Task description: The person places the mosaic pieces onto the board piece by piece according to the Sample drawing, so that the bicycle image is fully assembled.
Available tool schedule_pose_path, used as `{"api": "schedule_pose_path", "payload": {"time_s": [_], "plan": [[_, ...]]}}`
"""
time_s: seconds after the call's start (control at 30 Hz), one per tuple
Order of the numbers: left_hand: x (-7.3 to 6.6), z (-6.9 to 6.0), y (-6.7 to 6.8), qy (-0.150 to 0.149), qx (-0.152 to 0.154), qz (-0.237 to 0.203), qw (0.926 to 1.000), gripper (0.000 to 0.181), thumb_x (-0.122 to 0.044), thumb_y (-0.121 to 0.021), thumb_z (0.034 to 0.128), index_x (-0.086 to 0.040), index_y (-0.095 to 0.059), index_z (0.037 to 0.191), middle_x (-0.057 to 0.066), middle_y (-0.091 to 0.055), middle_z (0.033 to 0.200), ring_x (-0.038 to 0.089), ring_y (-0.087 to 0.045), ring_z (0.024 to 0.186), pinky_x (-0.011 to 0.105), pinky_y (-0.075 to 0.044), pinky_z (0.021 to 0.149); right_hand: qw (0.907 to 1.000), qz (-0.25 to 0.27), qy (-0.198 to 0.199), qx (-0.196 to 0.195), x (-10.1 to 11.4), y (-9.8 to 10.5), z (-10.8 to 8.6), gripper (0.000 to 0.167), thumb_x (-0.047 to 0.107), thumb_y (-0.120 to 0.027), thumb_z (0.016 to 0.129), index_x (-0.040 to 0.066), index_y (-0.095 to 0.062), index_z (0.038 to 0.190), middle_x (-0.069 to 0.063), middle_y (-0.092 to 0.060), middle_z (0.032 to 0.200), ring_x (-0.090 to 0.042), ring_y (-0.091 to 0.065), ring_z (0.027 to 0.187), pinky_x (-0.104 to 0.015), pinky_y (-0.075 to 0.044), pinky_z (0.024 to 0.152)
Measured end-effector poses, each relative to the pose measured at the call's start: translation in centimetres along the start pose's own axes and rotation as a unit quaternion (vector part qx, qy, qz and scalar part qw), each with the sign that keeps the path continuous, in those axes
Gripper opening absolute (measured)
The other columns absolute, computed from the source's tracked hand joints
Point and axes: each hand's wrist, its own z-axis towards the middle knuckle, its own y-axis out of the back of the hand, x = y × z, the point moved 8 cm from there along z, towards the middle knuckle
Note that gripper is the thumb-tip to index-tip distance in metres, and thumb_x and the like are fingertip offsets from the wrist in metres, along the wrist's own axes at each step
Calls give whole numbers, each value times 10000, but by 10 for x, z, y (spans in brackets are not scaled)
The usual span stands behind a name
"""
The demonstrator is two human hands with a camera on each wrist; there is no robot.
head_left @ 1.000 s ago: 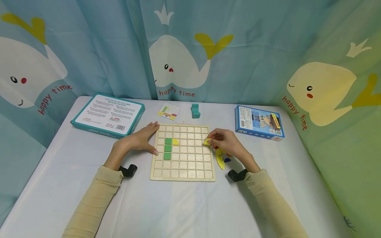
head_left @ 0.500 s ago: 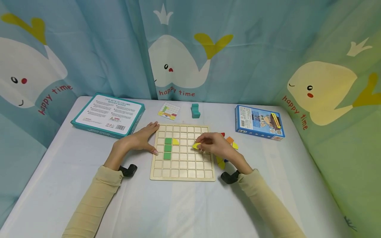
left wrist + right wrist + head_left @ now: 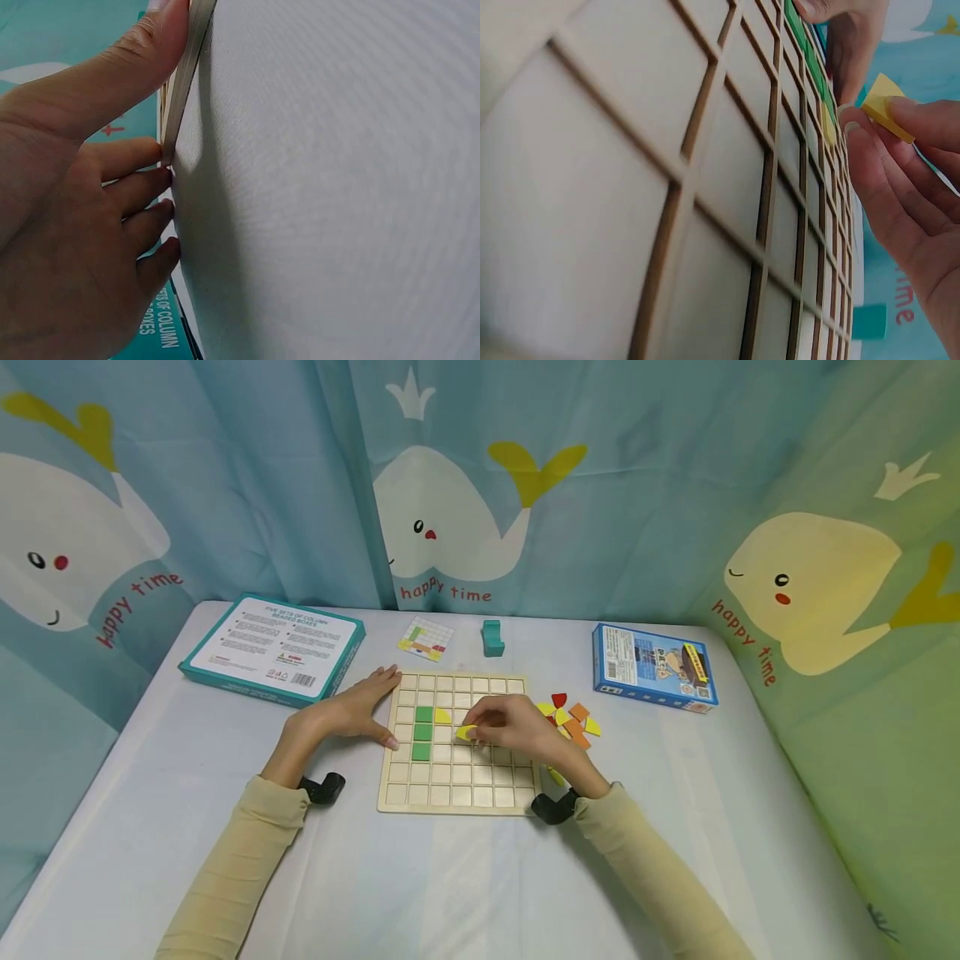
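A wooden grid board (image 3: 462, 774) lies flat in front of me. Three green squares (image 3: 423, 732) stand in a column in its left cells, with a yellow quarter-round tile (image 3: 442, 716) beside the top one. My left hand (image 3: 348, 710) rests against the board's left edge, thumb and fingers spread along it; the left wrist view shows the thumb (image 3: 142, 56) touching the rim. Over the middle of the board, my right hand (image 3: 517, 727) pinches another yellow tile (image 3: 885, 109) between thumb and fingers, above the cells and apart from them.
Loose red, orange and yellow tiles (image 3: 576, 727) lie right of the board. Behind it are a printed pattern card (image 3: 426, 639) and a teal block (image 3: 492, 638). A teal-edged box (image 3: 273, 647) lies at back left, a blue box (image 3: 655, 666) at back right.
My right hand has carried the yellow tile left, from the board's right edge to over its middle, uncovering the loose tiles. The left hand has stayed in place.
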Motion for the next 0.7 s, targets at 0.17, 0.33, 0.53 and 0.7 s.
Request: {"api": "schedule_pose_path", "payload": {"time_s": [0.17,0.33,0.53,0.7], "plan": [[0,0,-1,9,5,14,10000,1170,-318,-896,796,27,-153,1630,190,-54,1729,402,11,1598,573,-76,1297,9999,-3,101,66,9,-11,6,81,29,-698,954,34,-755,1012,-94,-757,899,-270,-730,770,-243,-608,707],[1,1,-1,49,-8,14,10000,1169,-324,-897,795,27,-157,1630,189,-52,1729,407,11,1597,579,-77,1295,9995,-156,256,132,18,-21,12,87,38,-700,957,39,-767,1014,-80,-770,949,-223,-730,794,-218,-602,752],[1,0,-1,36,-18,9,10000,1168,-330,-897,794,20,-162,1632,183,-50,1731,401,16,1599,581,-78,1295,9989,-81,307,349,27,-33,19,87,27,-693,959,24,-764,1008,-88,-774,936,-220,-746,800,-217,-605,746],[2,1,-1,15,-20,14,10000,1173,-339,-896,795,18,-157,1633,180,-45,1732,396,20,1599,583,-80,1294,9976,-82,380,566,33,-44,24,101,3,-685,954,9,-763,1018,-96,-775,940,-144,-745,799,-203,-603,758]]}}
